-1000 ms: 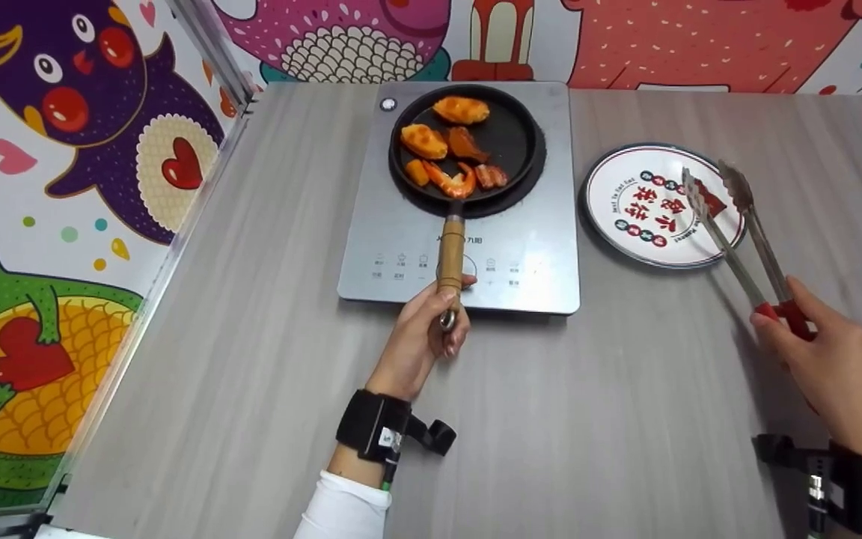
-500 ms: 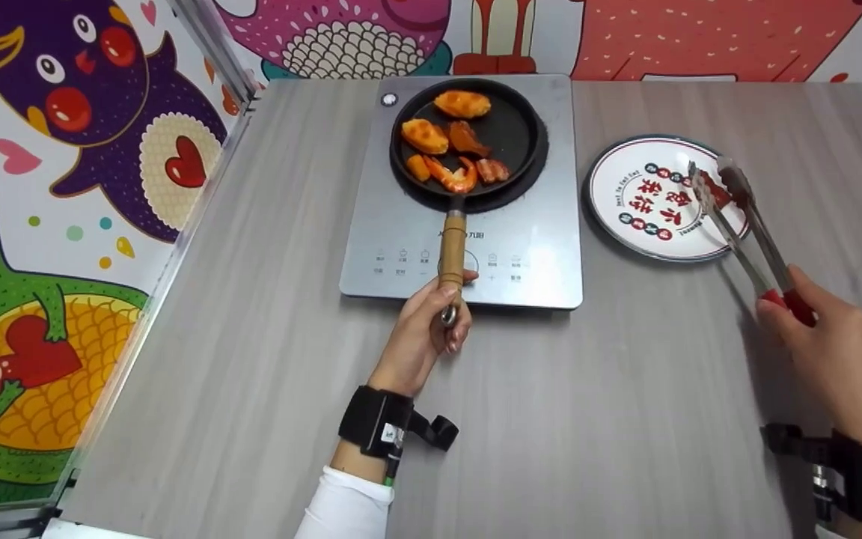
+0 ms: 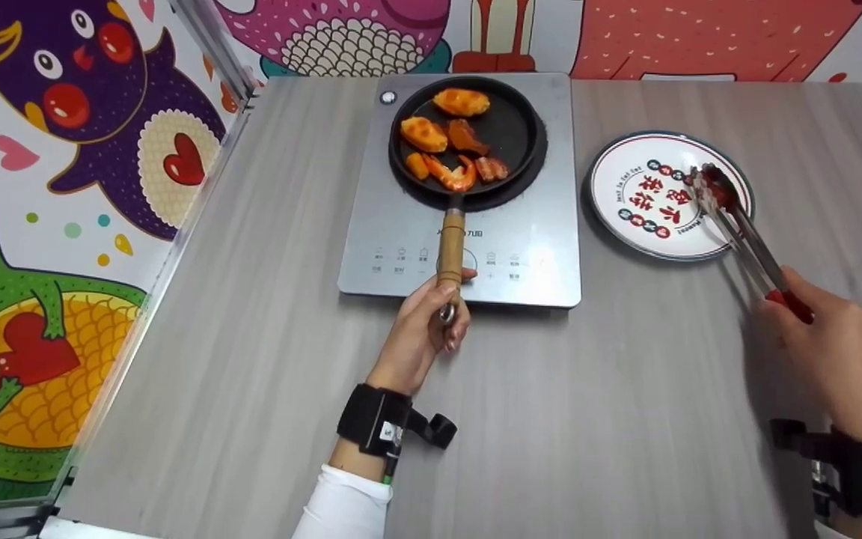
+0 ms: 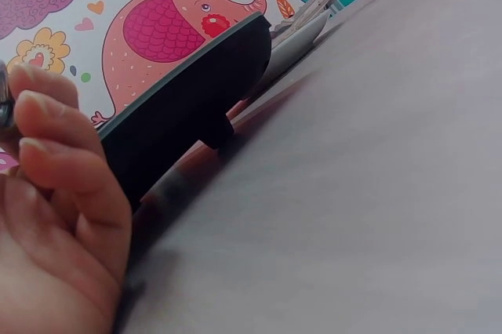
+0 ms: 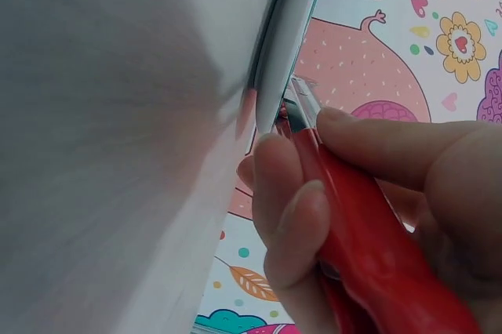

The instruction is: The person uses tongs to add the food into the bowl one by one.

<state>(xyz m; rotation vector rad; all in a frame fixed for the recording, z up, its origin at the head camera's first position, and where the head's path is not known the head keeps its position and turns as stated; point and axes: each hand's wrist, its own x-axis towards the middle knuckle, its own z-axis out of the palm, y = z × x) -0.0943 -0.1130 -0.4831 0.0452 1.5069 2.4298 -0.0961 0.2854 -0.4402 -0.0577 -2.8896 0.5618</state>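
Note:
With curled fingers my left hand (image 3: 427, 329) grips the wooden handle (image 3: 452, 251) of a black frying pan (image 3: 509, 142). In the pan lie several pieces of food, among them a shrimp (image 3: 452, 178), two yellow-orange pieces and browned meat-like slices. My right hand (image 3: 842, 337) holds metal tongs (image 3: 756, 251) by their red grips (image 5: 353, 224). Over the right side of a white plate (image 3: 625, 202), the tong tips close around a dark red piece of food (image 3: 715, 187), partly hidden by them. Whether that piece touches the plate I cannot tell.
The pan sits on a silver induction cooker (image 3: 543, 254) at the back of the grey table (image 3: 588, 419). The plate stands just right of the cooker. Cartoon-printed walls (image 3: 670, 37) rise behind and at the left.
My right hand has brought the tongs slightly forward over the plate and squeezed their arms together around the dark red piece. The left hand and pan stay in place.

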